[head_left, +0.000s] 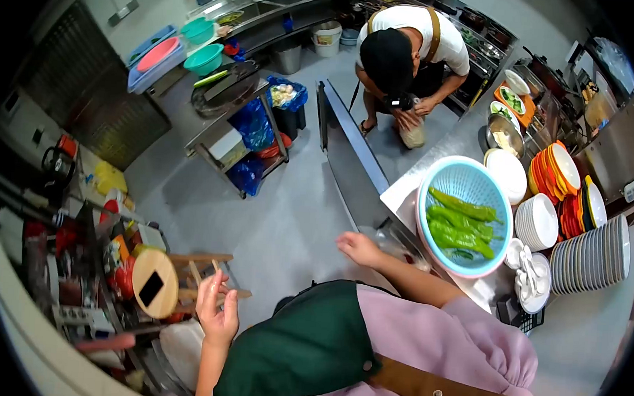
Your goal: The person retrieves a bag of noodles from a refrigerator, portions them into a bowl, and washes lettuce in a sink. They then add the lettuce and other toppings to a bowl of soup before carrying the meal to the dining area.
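My left hand [218, 312] is raised at the lower left, fingers apart and nothing in them. Beside it stands a wooden stool [168, 269] with a dark phone [151, 288] lying on its round seat. Out over the floor, left of the counter, my right hand [361, 249] is empty with loosely bent fingers. An open fridge door [358, 168] swings out from under the counter just beyond it. On the counter, a light blue colander [502, 240] holds several long green peppers [462, 223]. Neither hand touches the colander.
A co-worker [417, 56] crouches beyond the door, hands on a pale bag [412, 135]. Stacked plates [592, 257], bowls [536, 222] and white spoons [532, 274] crowd the right counter. A steel worktable [228, 107] stands ahead left, a bin [288, 100] beside it.
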A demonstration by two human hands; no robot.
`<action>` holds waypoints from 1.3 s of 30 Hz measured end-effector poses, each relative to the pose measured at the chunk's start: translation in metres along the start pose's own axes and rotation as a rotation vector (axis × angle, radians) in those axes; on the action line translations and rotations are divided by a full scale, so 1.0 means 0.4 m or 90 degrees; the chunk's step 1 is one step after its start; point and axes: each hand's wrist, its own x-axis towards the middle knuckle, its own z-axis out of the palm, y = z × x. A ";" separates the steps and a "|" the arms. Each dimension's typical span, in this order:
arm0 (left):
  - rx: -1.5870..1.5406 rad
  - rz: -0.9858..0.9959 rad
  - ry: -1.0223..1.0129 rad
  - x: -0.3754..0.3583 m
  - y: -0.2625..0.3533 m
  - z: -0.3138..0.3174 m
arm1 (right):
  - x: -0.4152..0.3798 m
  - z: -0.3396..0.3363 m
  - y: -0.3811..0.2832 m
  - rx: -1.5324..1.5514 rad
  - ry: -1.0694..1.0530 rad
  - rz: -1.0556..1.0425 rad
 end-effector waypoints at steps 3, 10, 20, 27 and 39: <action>0.029 -0.046 -0.088 0.083 -0.117 0.019 | 0.178 0.026 0.018 0.054 0.022 0.036; 0.043 -0.029 -0.239 0.485 -0.526 0.166 | 0.454 -0.082 0.098 -0.039 0.270 0.210; -0.102 0.040 -0.499 1.050 -0.662 0.567 | 0.380 -0.204 -0.070 0.126 0.664 0.299; -0.143 -0.079 -0.728 0.975 -0.814 0.942 | 0.222 -0.516 -0.227 -0.113 0.958 0.302; -0.025 -0.681 -0.698 0.964 -0.830 1.344 | -0.539 -0.950 0.227 -0.412 0.956 1.028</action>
